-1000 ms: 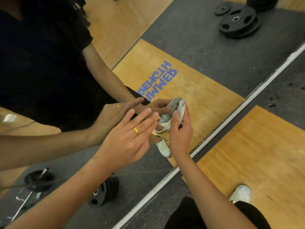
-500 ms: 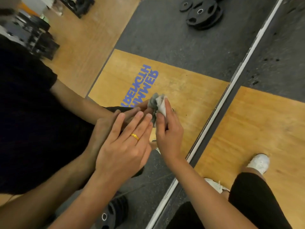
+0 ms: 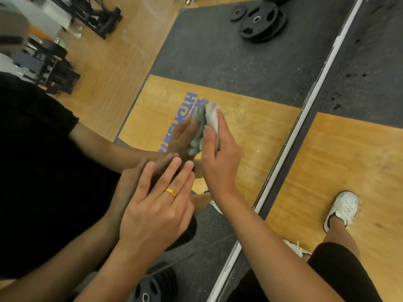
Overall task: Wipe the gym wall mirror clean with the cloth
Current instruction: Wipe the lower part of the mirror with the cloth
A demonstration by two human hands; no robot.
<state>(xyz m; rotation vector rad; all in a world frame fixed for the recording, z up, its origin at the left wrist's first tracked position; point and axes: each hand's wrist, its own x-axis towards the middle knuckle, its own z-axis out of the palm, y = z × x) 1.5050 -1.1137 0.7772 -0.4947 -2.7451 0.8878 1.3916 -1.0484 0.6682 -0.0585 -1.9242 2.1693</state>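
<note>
Right grip point(image 3: 220, 158), centre of frame: fingers and thumb curled round the crumpled grey-white cloth point(image 3: 210, 118), pressing it on the mirror point(image 3: 218, 62). The cloth is at the top of the hand, against the glass and over the reflected blue lettering point(image 3: 192, 99); its reflection meets it.

Left grip point(image 3: 157, 205), just below and left of the right: flat, fingers straight and close together, holding nothing. The fingertips meet their own reflection on the glass. Gold ring point(image 3: 170, 192) on one finger.

The mirror's pale bottom strip point(image 3: 305, 110) runs diagonally from upper right to bottom centre. Right of it is wood floor point(image 3: 349, 160) with a white shoe point(image 3: 342, 210), lower right. Black weight plates point(image 3: 261, 20) are reflected at top centre, on dark matting.
</note>
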